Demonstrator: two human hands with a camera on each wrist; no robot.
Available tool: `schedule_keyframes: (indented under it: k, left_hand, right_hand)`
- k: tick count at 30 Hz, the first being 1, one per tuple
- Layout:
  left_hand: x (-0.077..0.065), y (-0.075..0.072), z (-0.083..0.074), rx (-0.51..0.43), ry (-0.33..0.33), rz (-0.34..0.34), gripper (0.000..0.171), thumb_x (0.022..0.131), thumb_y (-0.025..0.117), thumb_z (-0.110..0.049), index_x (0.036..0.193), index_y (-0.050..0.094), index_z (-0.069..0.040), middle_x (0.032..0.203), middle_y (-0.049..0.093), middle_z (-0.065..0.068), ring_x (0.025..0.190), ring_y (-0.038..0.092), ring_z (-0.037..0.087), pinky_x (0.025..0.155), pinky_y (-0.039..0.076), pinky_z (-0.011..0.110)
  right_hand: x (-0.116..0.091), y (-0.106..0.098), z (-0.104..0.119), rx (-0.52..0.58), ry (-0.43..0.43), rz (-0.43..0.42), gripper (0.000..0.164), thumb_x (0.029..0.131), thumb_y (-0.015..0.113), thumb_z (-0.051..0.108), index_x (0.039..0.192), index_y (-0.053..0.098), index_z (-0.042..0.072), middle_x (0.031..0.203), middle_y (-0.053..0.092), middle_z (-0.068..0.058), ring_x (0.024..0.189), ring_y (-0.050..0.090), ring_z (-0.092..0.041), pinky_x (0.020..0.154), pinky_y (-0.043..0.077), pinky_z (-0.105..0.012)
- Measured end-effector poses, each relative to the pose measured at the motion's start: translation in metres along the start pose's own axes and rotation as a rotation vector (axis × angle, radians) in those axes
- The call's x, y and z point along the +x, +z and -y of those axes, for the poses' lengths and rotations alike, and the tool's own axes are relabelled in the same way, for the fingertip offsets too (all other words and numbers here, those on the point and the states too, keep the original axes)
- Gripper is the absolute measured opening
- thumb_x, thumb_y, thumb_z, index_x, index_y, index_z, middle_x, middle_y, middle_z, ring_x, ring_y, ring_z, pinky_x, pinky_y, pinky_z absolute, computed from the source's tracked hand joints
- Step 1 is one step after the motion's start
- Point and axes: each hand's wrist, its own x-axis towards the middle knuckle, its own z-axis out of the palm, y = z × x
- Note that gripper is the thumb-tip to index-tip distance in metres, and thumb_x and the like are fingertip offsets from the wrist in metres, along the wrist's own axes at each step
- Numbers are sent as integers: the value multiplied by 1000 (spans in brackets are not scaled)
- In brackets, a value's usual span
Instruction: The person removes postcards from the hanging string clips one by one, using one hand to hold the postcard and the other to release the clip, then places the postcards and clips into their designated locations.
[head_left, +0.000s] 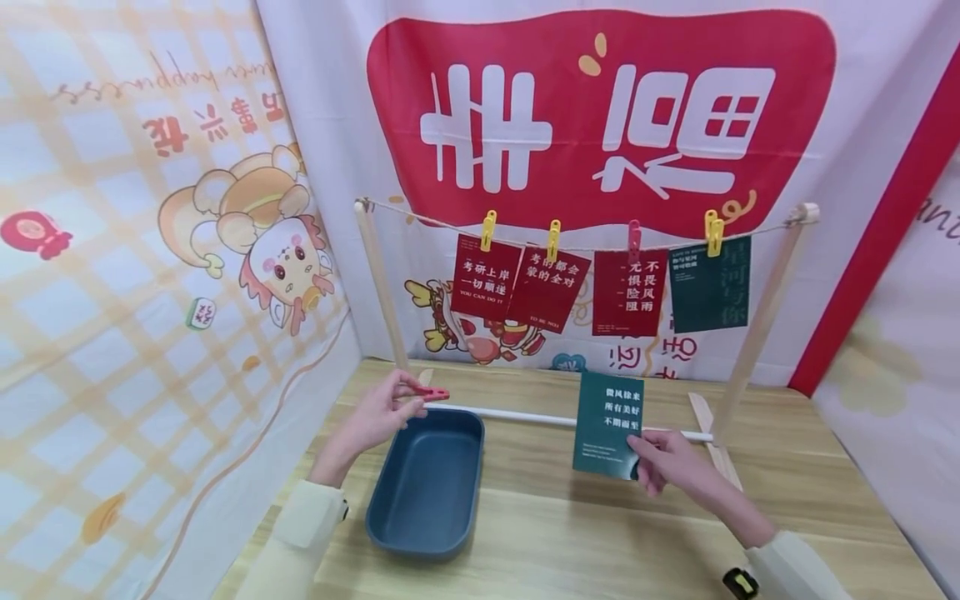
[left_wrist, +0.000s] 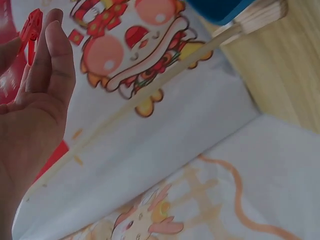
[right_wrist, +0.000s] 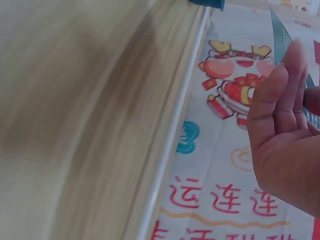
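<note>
In the head view my left hand [head_left: 386, 410] pinches a red clothespin [head_left: 432, 393] between thumb and fingers, over the far end of a dark blue tray [head_left: 426, 546]. The same red clothespin [left_wrist: 31, 31] shows at the fingertips in the left wrist view. My right hand [head_left: 670, 458] holds a green card [head_left: 606, 425] with white writing by its lower right edge, thumb on the front. Above, a string [head_left: 442, 223] carries red cards [head_left: 627, 292] and one dark green card [head_left: 710, 287], hung by yellow clothespins [head_left: 553, 240] and a pink-red clothespin [head_left: 634, 242].
The string runs between two wooden posts [head_left: 761, 333], with a white rod [head_left: 517, 414] joining them low down near the table [head_left: 540, 533]. Printed cloth [head_left: 315, 50] hangs behind and on the left. The left post stands just beyond my left hand.
</note>
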Motion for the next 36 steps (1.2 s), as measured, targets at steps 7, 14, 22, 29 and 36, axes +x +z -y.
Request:
schedule_keyframes:
  k: [7, 14, 22, 29, 36]
  left_hand:
    - [12, 28, 24, 225, -35, 67, 20, 93, 67, -14, 108, 54, -12, 108, 71, 16, 81, 68, 16, 67, 52, 31]
    - [18, 50, 38, 370, -24, 130, 18, 89, 69, -15, 100, 55, -10, 92, 71, 8, 74, 60, 14, 64, 48, 29]
    - [25, 68, 56, 539, -37, 189, 20, 87, 70, -17, 97, 54, -12, 77, 58, -2, 64, 51, 13, 58, 41, 27]
    - [31, 81, 61, 620, 7, 250, 21, 83, 69, -18, 96, 54, -11, 72, 56, 0, 62, 51, 15, 55, 40, 30]
    - [28, 79, 70, 669, -86, 273, 20, 86, 69, -17, 98, 53, -13, 72, 54, 1, 61, 51, 17, 55, 40, 30]
  right_hand:
    - [-9, 0, -28, 13, 88, -25, 42, 101, 52, 41, 97, 58, 0, 63, 65, -5, 50, 61, -14, 51, 53, -30]
    - [-14, 1, -56, 32, 115, 1, 41, 101, 52, 39, 94, 58, -1, 57, 62, -1, 45, 58, -11, 46, 51, -26]
    - [-26, -8, -78, -16, 122, 72, 40, 101, 50, 38, 91, 58, 0, 57, 63, -1, 44, 60, -8, 44, 48, -23]
    - [-41, -21, -89, -1, 148, 146, 38, 104, 47, 33, 92, 55, -2, 58, 62, 1, 43, 59, -6, 44, 47, -20]
    - [-37, -23, -98, -20, 152, 156, 35, 103, 48, 31, 91, 54, -1, 57, 61, 2, 42, 58, -4, 42, 45, -19]
